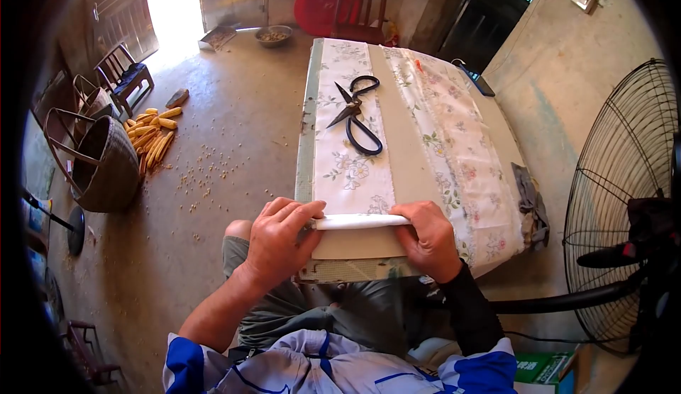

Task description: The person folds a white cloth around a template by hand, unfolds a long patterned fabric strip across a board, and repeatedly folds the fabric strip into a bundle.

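Observation:
A floral fabric strip point(351, 174) lies lengthwise on the table, its near end rolled into a white tube. My left hand point(279, 234) grips the left end of that roll, fingers bent over it. At the roll's other end, my right hand point(431, 234) pinches it between thumb and fingers. Black-handled scissors point(352, 114) rest on the strip beyond my hands, blades spread and pointing left. To the right, a second flowered cloth point(461, 160) is spread along the table.
A standing fan point(624, 202) is close on the right. A phone point(477, 80) sits at the table's far right edge, and a grey rag point(530, 206) hangs nearer. On the floor to the left are corn cobs point(152, 135) and a woven basket point(106, 163).

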A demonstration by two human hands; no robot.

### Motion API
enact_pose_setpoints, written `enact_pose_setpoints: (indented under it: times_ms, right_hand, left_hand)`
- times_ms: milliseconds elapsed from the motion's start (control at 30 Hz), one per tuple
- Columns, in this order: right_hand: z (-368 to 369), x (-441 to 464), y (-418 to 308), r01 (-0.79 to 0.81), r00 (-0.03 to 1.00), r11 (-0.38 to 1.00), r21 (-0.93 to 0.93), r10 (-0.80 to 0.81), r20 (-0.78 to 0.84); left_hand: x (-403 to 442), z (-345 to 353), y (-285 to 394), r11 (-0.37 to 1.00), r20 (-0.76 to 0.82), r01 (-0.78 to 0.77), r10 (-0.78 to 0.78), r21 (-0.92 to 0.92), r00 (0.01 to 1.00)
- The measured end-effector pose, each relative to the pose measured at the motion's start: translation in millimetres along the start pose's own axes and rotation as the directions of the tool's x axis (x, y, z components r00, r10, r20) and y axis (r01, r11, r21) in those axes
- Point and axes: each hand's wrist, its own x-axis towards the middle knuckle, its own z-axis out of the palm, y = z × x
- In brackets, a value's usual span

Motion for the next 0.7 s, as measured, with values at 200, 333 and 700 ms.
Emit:
enact_pose_setpoints:
  times_ms: [200,333,700]
  right_hand:
    - [8,5,-9,-0.227,0.969,0.969,0.095,0.234,-0.077]
    - [14,7,-7,-0.302,0.948,0.944,0.131,0.313,-0.067]
    - [21,14,-6,-0.407,0.909,0.910,0.073,0.412,-0.059]
  left_hand:
    - [2,12,-4,0.995,-0.105,0.072,-0.079,-0.069,0.991]
    - [5,15,-8,0.992,-0.090,0.095,-0.101,-0.078,0.991]
    - [9,24,-12,0.974,-0.069,0.212,-0.218,-0.082,0.974]
